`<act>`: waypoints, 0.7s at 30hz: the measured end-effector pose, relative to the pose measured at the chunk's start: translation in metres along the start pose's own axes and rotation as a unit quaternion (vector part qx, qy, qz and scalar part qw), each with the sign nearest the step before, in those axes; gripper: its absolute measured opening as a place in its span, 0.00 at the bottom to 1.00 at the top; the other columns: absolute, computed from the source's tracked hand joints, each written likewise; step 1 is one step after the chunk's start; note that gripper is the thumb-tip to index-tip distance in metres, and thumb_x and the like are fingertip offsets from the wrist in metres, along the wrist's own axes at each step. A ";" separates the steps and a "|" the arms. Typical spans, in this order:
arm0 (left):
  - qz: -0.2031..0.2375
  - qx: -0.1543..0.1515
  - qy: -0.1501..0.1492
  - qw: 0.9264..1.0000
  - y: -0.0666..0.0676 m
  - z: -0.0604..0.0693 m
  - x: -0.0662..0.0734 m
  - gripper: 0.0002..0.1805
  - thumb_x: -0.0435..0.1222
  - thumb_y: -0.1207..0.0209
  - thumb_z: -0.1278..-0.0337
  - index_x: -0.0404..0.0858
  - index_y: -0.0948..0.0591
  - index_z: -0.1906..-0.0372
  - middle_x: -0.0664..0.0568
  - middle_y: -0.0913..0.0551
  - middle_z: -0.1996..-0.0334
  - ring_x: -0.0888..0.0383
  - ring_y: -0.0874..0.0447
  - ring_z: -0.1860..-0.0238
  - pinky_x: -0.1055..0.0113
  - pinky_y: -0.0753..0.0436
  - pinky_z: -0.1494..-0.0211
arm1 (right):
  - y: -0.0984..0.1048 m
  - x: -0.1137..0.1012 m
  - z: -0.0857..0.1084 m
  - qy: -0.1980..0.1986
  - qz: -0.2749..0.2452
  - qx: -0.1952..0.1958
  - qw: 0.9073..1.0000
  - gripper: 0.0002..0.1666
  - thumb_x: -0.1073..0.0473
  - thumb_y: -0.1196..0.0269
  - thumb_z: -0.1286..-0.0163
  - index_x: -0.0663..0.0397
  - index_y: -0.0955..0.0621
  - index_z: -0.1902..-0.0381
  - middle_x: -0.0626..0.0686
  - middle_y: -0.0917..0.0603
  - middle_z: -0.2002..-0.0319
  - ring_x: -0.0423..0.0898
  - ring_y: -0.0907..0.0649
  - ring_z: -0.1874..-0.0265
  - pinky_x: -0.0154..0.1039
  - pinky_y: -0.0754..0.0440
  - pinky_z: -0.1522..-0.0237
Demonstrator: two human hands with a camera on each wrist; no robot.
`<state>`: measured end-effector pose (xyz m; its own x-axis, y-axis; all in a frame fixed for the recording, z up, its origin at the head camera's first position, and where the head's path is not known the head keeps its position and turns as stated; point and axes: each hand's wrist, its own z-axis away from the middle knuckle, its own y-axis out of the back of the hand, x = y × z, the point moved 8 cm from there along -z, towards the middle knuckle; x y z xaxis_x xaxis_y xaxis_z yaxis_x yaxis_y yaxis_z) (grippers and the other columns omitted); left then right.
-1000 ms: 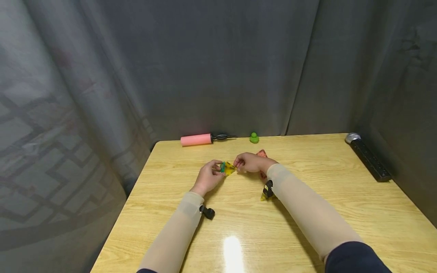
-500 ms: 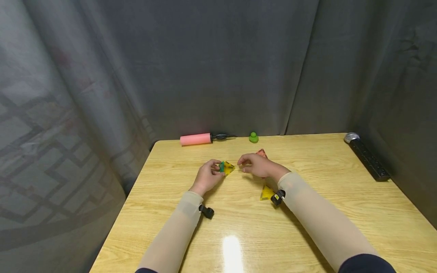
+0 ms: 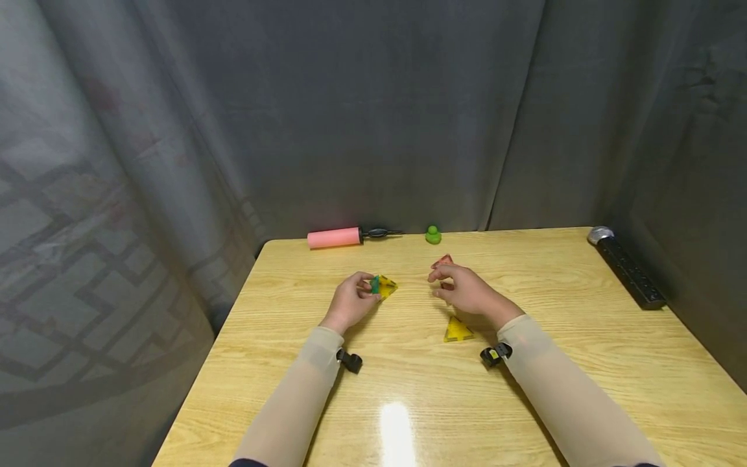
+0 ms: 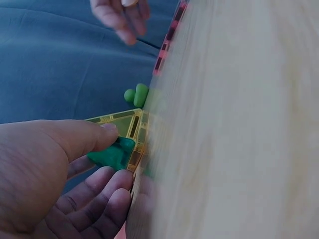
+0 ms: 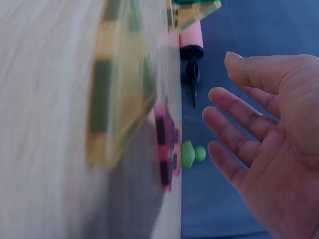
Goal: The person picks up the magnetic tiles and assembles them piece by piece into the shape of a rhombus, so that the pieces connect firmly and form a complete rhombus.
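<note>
My left hand (image 3: 350, 301) pinches a small standing build of yellow and green magnetic tiles (image 3: 386, 286). In the left wrist view, the thumb lies by a yellow triangle (image 4: 124, 122) with a green tile (image 4: 114, 154) beside it; the other fingers are on the lower side. Above the table to the right, my right hand (image 3: 467, 292) holds nothing, its fingers spread and loosely bent. Behind it, partly covered, is a red magnetic tile piece (image 3: 441, 261), seen edge-on in the right wrist view (image 5: 163, 149). A loose yellow triangular tile (image 3: 458, 330) lies nearer, below the right hand.
Along the table's (image 3: 408, 383) back edge are a pink hand pump (image 3: 335, 238) with a black nozzle and a small green rounded toy (image 3: 433, 235). A black bar with a silver microphone-like head (image 3: 630, 272) lies at the right edge. Grey curtains (image 3: 373, 117) surround the table.
My right hand has drawn away from the tile build to the right, its fingers opening, uncovering the loose yellow tile. The left hand keeps its grip and has shifted slightly left.
</note>
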<state>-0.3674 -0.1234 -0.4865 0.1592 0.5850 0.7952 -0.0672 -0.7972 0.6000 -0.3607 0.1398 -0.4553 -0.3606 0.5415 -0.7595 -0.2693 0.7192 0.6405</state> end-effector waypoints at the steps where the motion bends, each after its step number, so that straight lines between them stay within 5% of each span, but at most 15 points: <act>1: 0.000 0.002 0.001 1.000 0.001 0.000 -0.001 0.26 0.38 0.27 0.36 0.45 0.19 0.35 0.53 0.18 0.54 0.58 0.15 0.57 0.61 0.13 0.53 | 0.003 0.003 0.002 -0.001 -0.001 0.007 1.000 0.16 0.68 0.33 0.26 0.62 0.17 0.43 0.59 0.20 0.38 0.61 0.23 0.35 0.60 0.21 0.36; 7: -0.001 0.005 0.007 1.000 0.004 -0.001 -0.006 0.25 0.39 0.27 0.36 0.47 0.19 0.36 0.54 0.18 0.54 0.58 0.15 0.57 0.60 0.13 0.52 | 0.012 0.021 0.012 -0.019 -0.004 0.033 0.999 0.14 0.70 0.34 0.26 0.62 0.16 0.44 0.58 0.18 0.43 0.61 0.20 0.38 0.59 0.20 0.37; 21: 0.015 0.008 0.004 1.000 0.009 -0.001 -0.010 0.25 0.38 0.28 0.35 0.46 0.20 0.35 0.52 0.18 0.53 0.55 0.17 0.56 0.58 0.14 0.51 | 0.015 0.047 0.016 -0.047 0.055 0.017 0.997 0.18 0.69 0.28 0.32 0.53 0.12 0.46 0.56 0.14 0.46 0.56 0.18 0.44 0.58 0.20 0.39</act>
<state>-0.3707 -0.1365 -0.4888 0.1504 0.5624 0.8130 -0.0555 -0.8163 0.5750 -0.3676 0.1830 -0.4829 -0.3012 0.6546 -0.6933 -0.2012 0.6671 0.7173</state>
